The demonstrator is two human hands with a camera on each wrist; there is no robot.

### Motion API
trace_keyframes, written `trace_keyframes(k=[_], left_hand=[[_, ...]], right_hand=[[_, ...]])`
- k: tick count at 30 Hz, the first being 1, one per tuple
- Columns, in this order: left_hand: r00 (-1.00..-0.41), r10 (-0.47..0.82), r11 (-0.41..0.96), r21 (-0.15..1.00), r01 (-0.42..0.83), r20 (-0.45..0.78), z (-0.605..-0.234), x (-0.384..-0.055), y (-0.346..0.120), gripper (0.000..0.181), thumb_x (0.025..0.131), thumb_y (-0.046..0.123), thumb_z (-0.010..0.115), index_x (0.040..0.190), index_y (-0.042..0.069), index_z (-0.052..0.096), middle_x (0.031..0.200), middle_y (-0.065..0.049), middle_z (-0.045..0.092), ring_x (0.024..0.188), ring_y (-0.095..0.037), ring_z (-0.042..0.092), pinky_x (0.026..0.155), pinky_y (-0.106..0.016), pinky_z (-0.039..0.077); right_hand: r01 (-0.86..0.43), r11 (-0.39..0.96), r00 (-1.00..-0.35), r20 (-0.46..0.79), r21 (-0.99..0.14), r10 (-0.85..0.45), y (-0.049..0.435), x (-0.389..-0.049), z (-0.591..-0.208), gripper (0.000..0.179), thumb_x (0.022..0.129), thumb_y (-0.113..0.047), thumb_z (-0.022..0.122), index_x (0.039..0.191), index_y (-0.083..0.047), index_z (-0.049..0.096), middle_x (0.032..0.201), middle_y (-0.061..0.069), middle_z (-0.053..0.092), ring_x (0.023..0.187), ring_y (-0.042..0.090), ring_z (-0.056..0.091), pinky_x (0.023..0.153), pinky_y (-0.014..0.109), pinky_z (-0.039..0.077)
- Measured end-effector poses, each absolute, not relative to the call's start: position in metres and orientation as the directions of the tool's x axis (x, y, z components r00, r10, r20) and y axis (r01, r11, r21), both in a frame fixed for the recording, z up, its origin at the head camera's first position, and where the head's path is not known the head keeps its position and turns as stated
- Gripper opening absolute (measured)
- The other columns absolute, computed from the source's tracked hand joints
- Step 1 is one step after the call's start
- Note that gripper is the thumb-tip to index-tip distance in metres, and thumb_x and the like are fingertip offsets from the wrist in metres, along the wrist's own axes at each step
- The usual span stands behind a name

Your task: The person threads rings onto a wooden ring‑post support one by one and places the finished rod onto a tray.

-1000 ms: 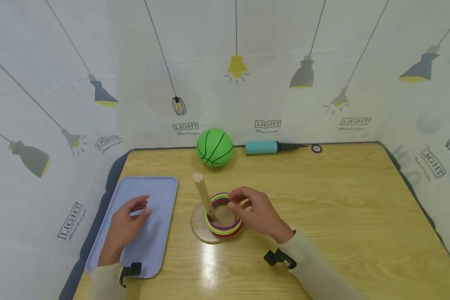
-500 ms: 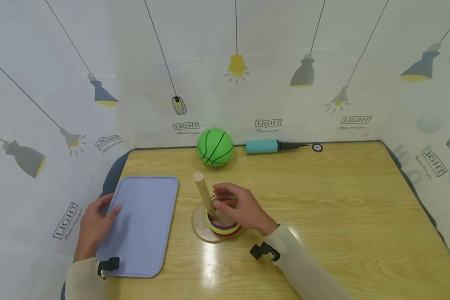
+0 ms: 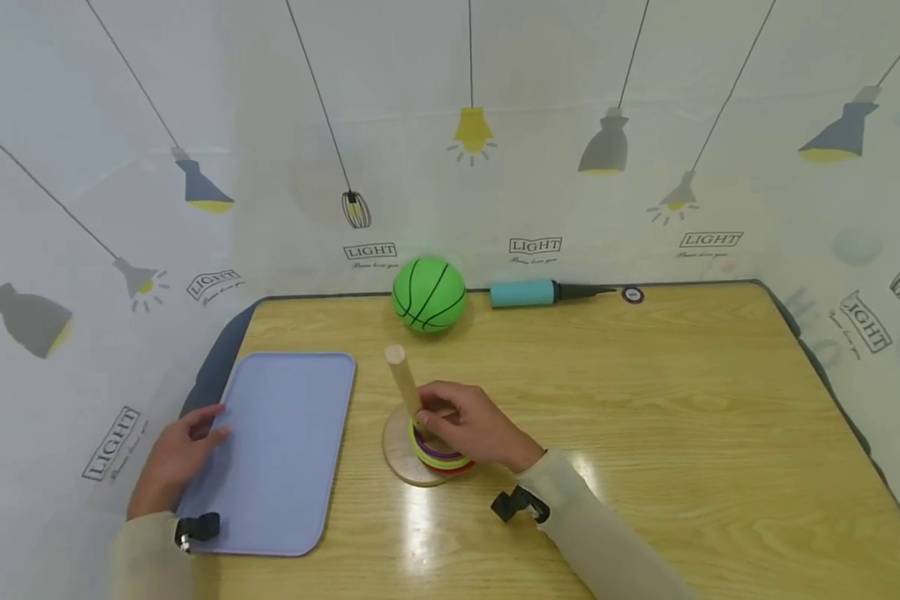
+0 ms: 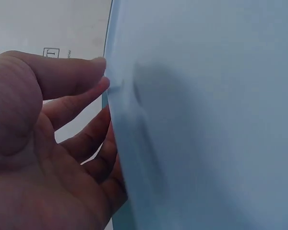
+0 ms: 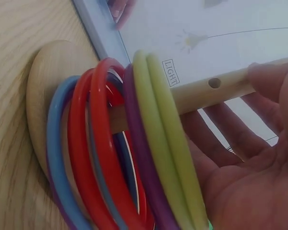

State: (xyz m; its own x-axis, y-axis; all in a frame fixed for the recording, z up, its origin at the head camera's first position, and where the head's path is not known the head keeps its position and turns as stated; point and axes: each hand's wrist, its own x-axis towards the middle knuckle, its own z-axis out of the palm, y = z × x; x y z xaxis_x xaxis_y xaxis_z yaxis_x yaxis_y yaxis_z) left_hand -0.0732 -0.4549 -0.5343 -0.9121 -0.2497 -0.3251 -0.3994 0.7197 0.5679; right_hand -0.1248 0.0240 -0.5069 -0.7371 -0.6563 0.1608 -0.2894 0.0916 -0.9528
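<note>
My right hand (image 3: 472, 425) pinches the wooden post (image 3: 403, 375) of a ring-toss stand, thumb on one side and fingers on the other. The post rises tilted from a round wooden base (image 3: 399, 454). Several coloured rings (image 5: 156, 124) in yellow, purple, red and blue hang around it near the base, partly hidden by the hand in the head view. My left hand (image 3: 176, 462) is at the left edge of a pale blue tray (image 3: 288, 450), its thumb and index fingertips beside the rim. Some of its other fingers are hidden behind that edge in the left wrist view.
A green ball (image 3: 429, 294) with black lines sits at the table's back edge. Right of it lies a turquoise hand pump (image 3: 523, 292) with a black nozzle, then a small round dark sticker (image 3: 633, 295). A lamp-print cloth hangs behind the wood-grain table (image 3: 682, 417).
My left hand has moved left from above the tray to its left edge. The right hand has come left over the rings and taken hold of the post.
</note>
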Motion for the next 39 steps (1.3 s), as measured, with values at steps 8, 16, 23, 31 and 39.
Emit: trace_keyframes(k=[8, 16, 23, 31, 39], left_hand=[[-0.925, -0.166, 0.771, 0.539, -0.338, -0.342, -0.533, -0.078, -0.472, 0.053, 0.106, 0.006, 0.052, 0.158, -0.002, 0.043, 0.158, -0.037, 0.040, 0.138, -0.058, 0.046, 0.107, -0.067, 0.046], [-0.945, -0.082, 0.778, 0.573, -0.259, -0.316, -0.531, -0.079, -0.474, 0.051, 0.102, 0.002, 0.060, 0.152, -0.005, 0.051, 0.153, -0.035, 0.049, 0.130, -0.055, 0.057, 0.096, -0.057, 0.056], [-0.931, -0.063, 0.797, 0.543, -0.264, -0.359, -0.528, -0.081, -0.458, 0.050, 0.103, 0.004, 0.061, 0.152, 0.000, 0.053, 0.154, -0.032, 0.050, 0.123, -0.046, 0.063, 0.087, -0.044, 0.058], [-0.949, 0.006, 0.814, 0.553, -0.178, -0.314, -0.528, -0.078, -0.425, 0.046, 0.101, 0.002, 0.063, 0.147, 0.002, 0.058, 0.148, -0.031, 0.055, 0.114, -0.041, 0.069, 0.081, -0.040, 0.059], [-0.963, 0.017, 0.779, 0.608, -0.155, -0.268, -0.531, -0.073, -0.392, 0.045, 0.100, 0.000, 0.064, 0.145, 0.002, 0.060, 0.147, -0.029, 0.058, 0.109, -0.034, 0.072, 0.081, -0.038, 0.059]], right_hand=[[-0.319, 0.110, -0.725, 0.167, -0.942, -0.668, 0.021, -0.124, -0.505, 0.028, 0.109, -0.015, 0.060, 0.134, -0.006, 0.067, 0.126, 0.016, 0.074, 0.115, 0.020, 0.071, 0.092, 0.028, 0.060], [-0.353, 0.118, -0.738, 0.198, -0.928, -0.645, 0.020, -0.121, -0.504, 0.023, 0.109, -0.017, 0.059, 0.128, -0.007, 0.068, 0.120, 0.014, 0.075, 0.109, 0.019, 0.072, 0.091, 0.029, 0.060], [-0.404, 0.120, -0.754, 0.256, -0.907, -0.605, 0.027, -0.116, -0.502, 0.021, 0.108, -0.016, 0.061, 0.123, -0.004, 0.069, 0.118, 0.011, 0.076, 0.110, 0.022, 0.074, 0.093, 0.033, 0.061], [-0.437, 0.108, -0.772, 0.312, -0.893, -0.553, 0.048, -0.104, -0.494, 0.022, 0.106, -0.009, 0.062, 0.127, -0.006, 0.069, 0.121, 0.015, 0.075, 0.113, 0.022, 0.074, 0.090, 0.035, 0.062], [-0.540, 0.064, -0.723, 0.424, -0.839, -0.545, 0.055, -0.095, -0.483, 0.027, 0.104, -0.004, 0.062, 0.130, -0.008, 0.068, 0.121, 0.013, 0.073, 0.112, 0.014, 0.070, 0.087, 0.033, 0.063]])
